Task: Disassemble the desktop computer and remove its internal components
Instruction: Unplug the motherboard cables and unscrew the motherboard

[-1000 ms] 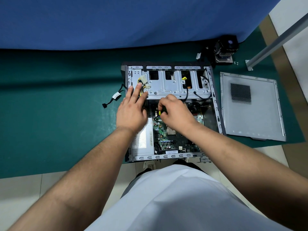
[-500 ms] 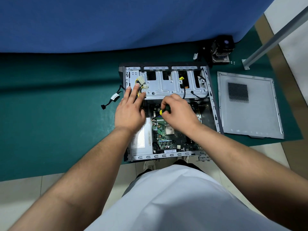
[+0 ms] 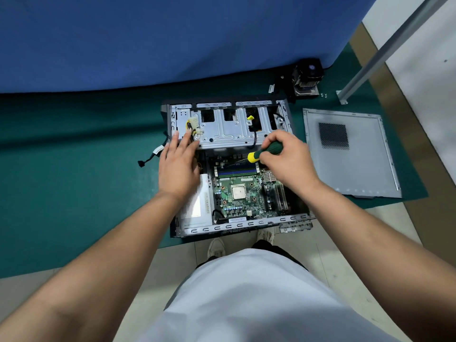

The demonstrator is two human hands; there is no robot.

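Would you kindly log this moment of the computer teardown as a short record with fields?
Case: computer case lying open on the green mat
Left hand: left hand, fingers straight, resting at the drive cage
Right hand: right hand grips a screwdriver above the motherboard
Side panel: side panel flat on the mat, right of the case
Cooler: cooler behind the case

A repair workshop; an opened computer case (image 3: 229, 134) on a green mat (image 3: 74, 181); blue cloth backdrop (image 3: 160, 38).
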